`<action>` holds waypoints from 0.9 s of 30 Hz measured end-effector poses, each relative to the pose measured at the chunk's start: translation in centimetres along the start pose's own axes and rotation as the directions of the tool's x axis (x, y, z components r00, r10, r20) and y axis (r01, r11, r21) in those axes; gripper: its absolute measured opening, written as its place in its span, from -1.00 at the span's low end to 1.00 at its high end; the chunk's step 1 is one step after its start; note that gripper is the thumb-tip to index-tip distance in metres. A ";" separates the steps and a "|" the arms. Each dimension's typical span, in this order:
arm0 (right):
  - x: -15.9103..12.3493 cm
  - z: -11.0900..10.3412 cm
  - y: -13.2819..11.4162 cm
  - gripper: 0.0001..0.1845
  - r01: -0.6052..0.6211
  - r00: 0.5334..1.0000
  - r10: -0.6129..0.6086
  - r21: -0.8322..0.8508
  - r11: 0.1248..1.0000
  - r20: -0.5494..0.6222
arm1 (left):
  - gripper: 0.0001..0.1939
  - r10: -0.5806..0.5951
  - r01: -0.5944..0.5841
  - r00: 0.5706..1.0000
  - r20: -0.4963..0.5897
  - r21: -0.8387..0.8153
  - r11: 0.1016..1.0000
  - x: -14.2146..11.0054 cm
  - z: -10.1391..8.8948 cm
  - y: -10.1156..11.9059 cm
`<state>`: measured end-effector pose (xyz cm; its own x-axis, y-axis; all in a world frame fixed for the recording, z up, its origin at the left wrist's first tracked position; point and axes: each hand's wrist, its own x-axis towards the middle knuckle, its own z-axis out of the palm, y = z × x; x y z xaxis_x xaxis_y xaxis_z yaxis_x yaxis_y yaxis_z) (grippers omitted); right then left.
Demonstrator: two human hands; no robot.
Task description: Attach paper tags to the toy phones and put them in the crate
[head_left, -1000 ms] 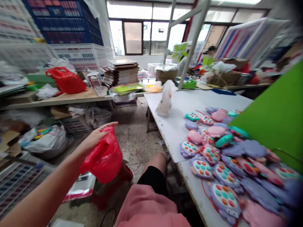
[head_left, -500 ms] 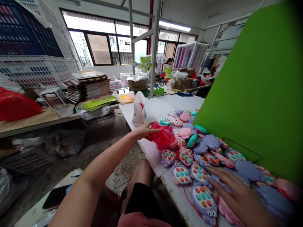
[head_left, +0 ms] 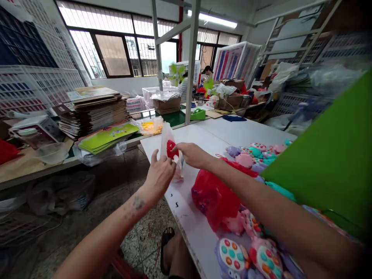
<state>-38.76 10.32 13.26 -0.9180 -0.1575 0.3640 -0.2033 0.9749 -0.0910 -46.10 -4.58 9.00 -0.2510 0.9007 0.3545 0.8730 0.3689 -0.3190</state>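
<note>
A translucent plastic bag [head_left: 167, 133] stands upright near the table's left edge, with something red [head_left: 172, 149] showing in it. My left hand [head_left: 161, 172] is at the near side of this bag, its fingers curled on the plastic and one finger raised. From the right, my right hand [head_left: 193, 154] reaches across with its fingertips closed together at the red contents; what they pinch is hidden. Under my right forearm lies a red plastic bag [head_left: 212, 193] with dark shapes inside. Beside it are several animal-shaped push-button toys [head_left: 231, 254], purple, pink and teal.
A large green panel [head_left: 328, 155] leans over the toys at right. A grey metal post [head_left: 192, 66] rises behind the white table [head_left: 200, 133]. Stacked cardboard [head_left: 100, 108] and green printed sheets [head_left: 109, 137] lie on the left bench. Co-workers sit farther back.
My right hand has left the toys and come to the translucent bag. My left hand has let go of the red bag, which now lies on the table, and moved to the translucent bag.
</note>
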 end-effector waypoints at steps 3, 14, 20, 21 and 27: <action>1.0 2.6 1.6 -0.69 0.112 0.983 -0.102 -0.060 0.992 0.153 | -0.77 0.118 -0.118 0.993 -0.016 -0.030 0.993 -1.7 0.2 0.5; -1.7 1.0 -1.3 -0.79 0.169 0.857 0.025 -0.327 0.930 0.514 | -0.84 0.278 -0.277 0.960 -0.019 -0.166 0.946 -4.6 0.2 3.9; 4.8 6.1 1.8 -0.75 0.126 0.810 0.104 -0.344 0.931 0.577 | -0.84 0.308 -0.299 0.949 0.069 -0.121 0.947 -4.7 -0.4 4.2; 5.0 7.3 2.8 -0.67 0.113 0.786 0.133 -0.353 0.929 0.604 | -0.83 0.297 -0.286 0.950 0.096 -0.115 0.951 -4.7 -0.6 4.0; 3.4 7.1 6.0 -0.72 -0.017 0.880 0.139 -0.264 0.964 0.454 | -0.80 0.291 -0.278 0.952 0.093 -0.131 0.952 -4.0 -0.5 3.6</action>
<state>-45.55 14.55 7.41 -0.9907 -0.0744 -0.1137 -0.0912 0.9844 0.1506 -41.76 -6.96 6.87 -0.0242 0.9863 0.1633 0.9555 0.0708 -0.2865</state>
